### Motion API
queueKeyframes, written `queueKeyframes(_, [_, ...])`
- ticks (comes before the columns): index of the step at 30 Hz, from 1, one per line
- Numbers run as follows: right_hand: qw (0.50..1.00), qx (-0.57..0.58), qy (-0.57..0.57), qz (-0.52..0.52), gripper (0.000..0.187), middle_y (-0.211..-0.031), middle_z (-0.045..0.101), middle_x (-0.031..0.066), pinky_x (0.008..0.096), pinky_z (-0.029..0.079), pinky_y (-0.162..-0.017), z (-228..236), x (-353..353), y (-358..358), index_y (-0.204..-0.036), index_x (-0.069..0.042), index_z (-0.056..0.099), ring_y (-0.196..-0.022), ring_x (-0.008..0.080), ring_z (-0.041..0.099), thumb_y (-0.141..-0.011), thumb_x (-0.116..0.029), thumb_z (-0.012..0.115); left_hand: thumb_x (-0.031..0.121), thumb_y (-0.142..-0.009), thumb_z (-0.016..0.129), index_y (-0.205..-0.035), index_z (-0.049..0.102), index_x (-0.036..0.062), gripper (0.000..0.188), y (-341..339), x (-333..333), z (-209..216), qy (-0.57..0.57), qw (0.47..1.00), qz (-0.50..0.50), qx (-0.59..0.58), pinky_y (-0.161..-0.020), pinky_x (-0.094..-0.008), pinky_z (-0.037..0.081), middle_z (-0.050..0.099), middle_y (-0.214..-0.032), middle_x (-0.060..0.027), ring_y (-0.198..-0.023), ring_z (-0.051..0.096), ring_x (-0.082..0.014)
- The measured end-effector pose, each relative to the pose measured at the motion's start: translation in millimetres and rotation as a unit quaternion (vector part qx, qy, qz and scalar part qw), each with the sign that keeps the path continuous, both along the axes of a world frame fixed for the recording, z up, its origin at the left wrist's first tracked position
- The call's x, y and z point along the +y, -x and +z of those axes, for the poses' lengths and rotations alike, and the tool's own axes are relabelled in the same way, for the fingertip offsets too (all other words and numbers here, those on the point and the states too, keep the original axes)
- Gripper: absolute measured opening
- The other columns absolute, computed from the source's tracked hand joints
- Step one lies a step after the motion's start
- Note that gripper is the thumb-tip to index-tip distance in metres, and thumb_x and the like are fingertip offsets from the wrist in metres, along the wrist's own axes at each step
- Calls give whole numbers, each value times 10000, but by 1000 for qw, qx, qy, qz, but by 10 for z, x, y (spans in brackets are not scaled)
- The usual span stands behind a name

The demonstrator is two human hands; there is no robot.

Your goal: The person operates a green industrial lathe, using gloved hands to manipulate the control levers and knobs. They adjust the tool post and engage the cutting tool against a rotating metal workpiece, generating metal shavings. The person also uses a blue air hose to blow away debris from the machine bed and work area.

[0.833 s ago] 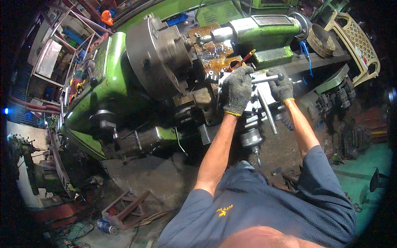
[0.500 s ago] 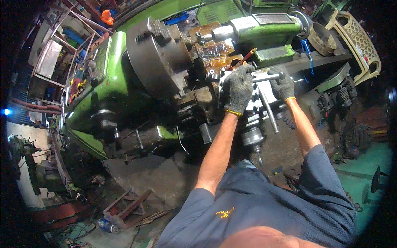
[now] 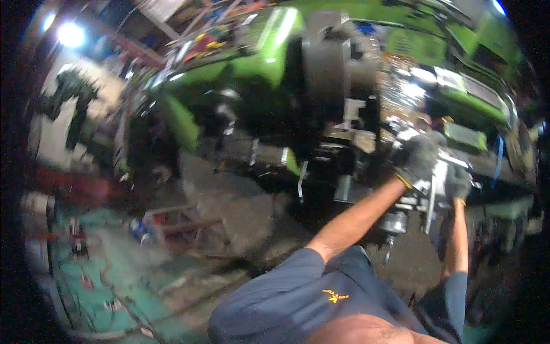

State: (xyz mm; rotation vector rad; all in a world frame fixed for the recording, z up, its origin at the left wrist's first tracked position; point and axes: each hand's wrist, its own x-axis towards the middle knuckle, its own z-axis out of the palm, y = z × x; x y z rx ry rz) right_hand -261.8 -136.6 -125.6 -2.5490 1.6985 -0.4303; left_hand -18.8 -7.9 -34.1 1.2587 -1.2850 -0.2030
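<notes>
- Left hand (image 3: 417,159), in a grey glove, closed over a metal handle (image 3: 441,172) on the carriage of a green lathe (image 3: 258,69).
- Right hand (image 3: 458,183), gloved too, curled round the same handle just beside the left.
- Dark round chuck (image 3: 329,74) up and left of both hands.
- Whole view blurred; finer grip detail impossible to tell.

Left hand (image 3: 417,159), right hand (image 3: 458,182) gloved, clenched
</notes>
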Motion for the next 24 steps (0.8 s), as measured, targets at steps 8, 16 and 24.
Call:
queueKeyframes(8, [978,-141,107,109,305,-1012,751,206,488,533,-834,-74,37,-160,-991,-78,781,-946,396,703,-986,-353,649,87,-889,567,-935,707,50,152,-69,184,136,-27,999,42,14,-789,-503,547,700,-873,-205,-864,688,-419])
queueKeyframes(16, [998,-53,1,22,297,-1200,715,196,438,517,-986,63,45,-92,-1172,-133,758,-1154,373,658,-949,-310,673,28,-906,549,-1019,703,19,191,-84,105,93,43,999,-12,23,-707,-376,557,703,-865,-143,-777,689,-249])
queueKeyframes(24, [980,-159,58,108,339,-1220,686,175,440,502,-1025,360,231,-272,-1206,-95,704,-1175,376,630,-906,-251,673,38,-878,587,-984,762,38,205,-90,216,263,-48,997,-3,56,-794,-368,557,754,-910,-143,-837,720,-240])
